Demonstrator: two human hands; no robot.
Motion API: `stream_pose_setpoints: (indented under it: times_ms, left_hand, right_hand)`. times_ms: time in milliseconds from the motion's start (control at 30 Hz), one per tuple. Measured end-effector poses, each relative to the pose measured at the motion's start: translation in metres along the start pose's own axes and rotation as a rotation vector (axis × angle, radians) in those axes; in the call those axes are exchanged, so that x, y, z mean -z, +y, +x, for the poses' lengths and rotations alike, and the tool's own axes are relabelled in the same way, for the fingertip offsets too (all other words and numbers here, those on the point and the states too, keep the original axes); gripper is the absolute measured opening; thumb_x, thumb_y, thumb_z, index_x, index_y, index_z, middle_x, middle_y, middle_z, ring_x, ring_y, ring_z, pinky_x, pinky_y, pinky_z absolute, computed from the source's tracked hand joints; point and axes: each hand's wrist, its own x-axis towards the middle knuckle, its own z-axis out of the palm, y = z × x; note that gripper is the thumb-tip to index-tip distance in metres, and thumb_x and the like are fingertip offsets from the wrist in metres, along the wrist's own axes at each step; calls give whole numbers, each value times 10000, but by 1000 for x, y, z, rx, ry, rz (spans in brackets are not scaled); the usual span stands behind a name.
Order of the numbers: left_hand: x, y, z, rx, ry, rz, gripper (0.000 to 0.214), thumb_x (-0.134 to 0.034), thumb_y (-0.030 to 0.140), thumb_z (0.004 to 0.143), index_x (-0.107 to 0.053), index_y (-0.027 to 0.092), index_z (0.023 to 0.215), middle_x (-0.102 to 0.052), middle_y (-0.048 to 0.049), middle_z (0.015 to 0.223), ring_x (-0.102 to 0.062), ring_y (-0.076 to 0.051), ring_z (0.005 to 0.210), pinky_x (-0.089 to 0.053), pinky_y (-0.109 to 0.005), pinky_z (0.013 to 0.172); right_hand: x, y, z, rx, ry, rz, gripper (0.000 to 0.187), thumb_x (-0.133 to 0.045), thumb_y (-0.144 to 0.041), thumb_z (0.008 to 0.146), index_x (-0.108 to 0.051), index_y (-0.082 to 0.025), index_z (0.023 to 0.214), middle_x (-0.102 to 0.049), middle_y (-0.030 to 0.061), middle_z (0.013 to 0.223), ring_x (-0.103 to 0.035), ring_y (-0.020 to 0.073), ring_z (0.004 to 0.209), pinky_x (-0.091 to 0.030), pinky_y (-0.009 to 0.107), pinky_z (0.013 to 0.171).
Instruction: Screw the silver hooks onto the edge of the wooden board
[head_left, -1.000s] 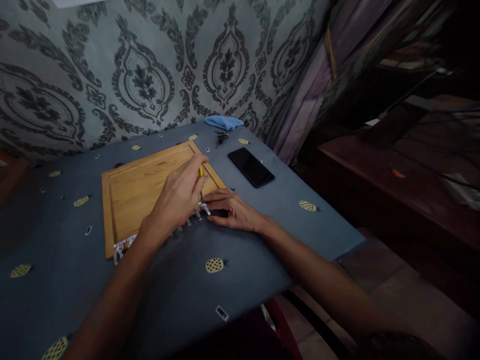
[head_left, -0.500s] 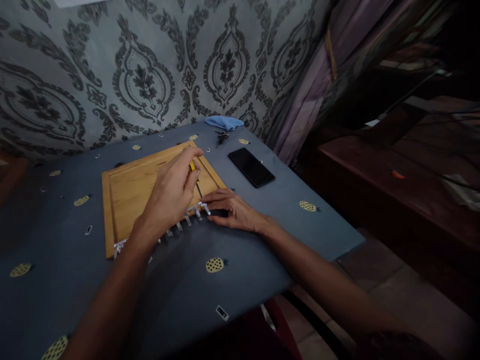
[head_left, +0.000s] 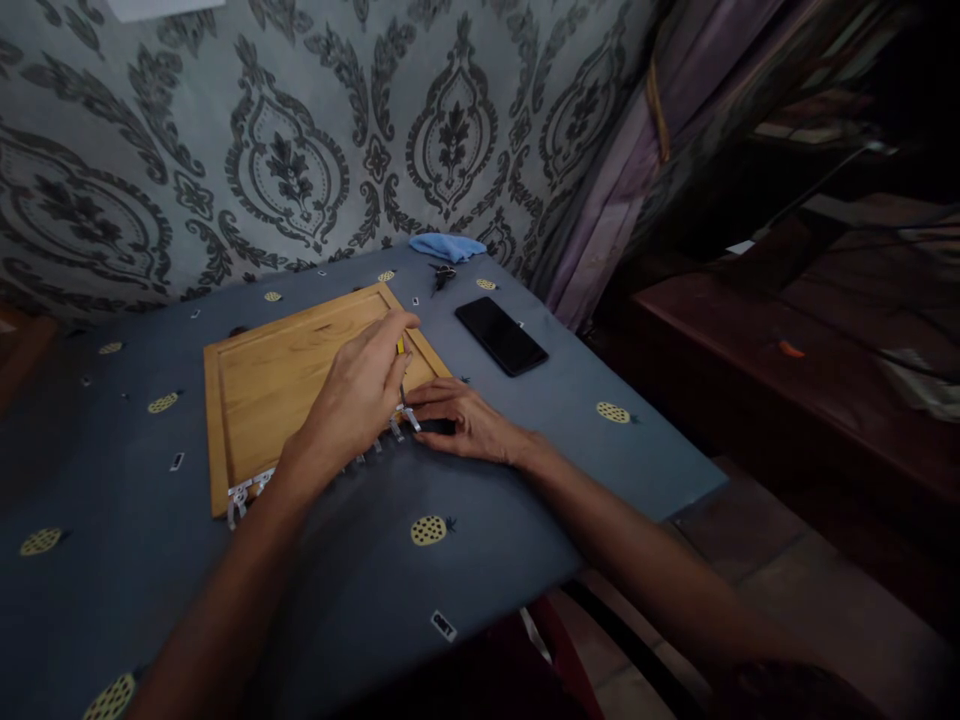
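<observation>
A framed wooden board (head_left: 277, 380) lies on the table, with a metal hook rail (head_left: 241, 492) along its near edge. Several hooks stick out toward me. My left hand (head_left: 356, 390) is closed around a screwdriver (head_left: 400, 347) with a yellow handle, mostly hidden by the fingers. Its shaft points down at the rail's right end. There, my right hand (head_left: 476, 425) grips the rail at the board's near right corner, fingers above and thumb below. My left hand and forearm cover the middle of the rail.
A black phone (head_left: 501, 336) lies right of the board on the blue patterned tablecloth (head_left: 510, 540). Behind it are a small dark object like keys (head_left: 442, 275) and a blue cloth (head_left: 447, 247). The patterned wall (head_left: 360, 130) borders the table's far side.
My left hand has shifted slightly right and tilted the screwdriver more upright, its tip now at the rail's right end. My right hand has stayed in place.
</observation>
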Motion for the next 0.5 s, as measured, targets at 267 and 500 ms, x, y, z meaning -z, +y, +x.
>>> stream_pose_setpoints:
  times_ms: [267, 500]
  left_hand:
    - [-2, -2, -2, -19, -14, 0, 320, -508, 95, 972, -616, 185, 1259, -731, -80, 1217, -697, -216, 1118, -552, -365, 1014]
    - [-3, -1, -4, -16, 7, 96, 290, -522, 160, 1000, -607, 183, 1276, -689, -113, 1227, -674, -253, 1085, -569, -403, 946]
  right_hand:
    - [1, 0, 0, 0, 1, -10, 234, -712, -298, 970, -790, -200, 1168, -753, 128, 1290, -686, 263, 1215, -507, 464, 1078]
    - [0, 1, 0, 0, 5, -6, 250, -714, -285, 964, -779, -241, 1202, -749, 105, 1314, -685, 260, 1225, -511, 485, 1073]
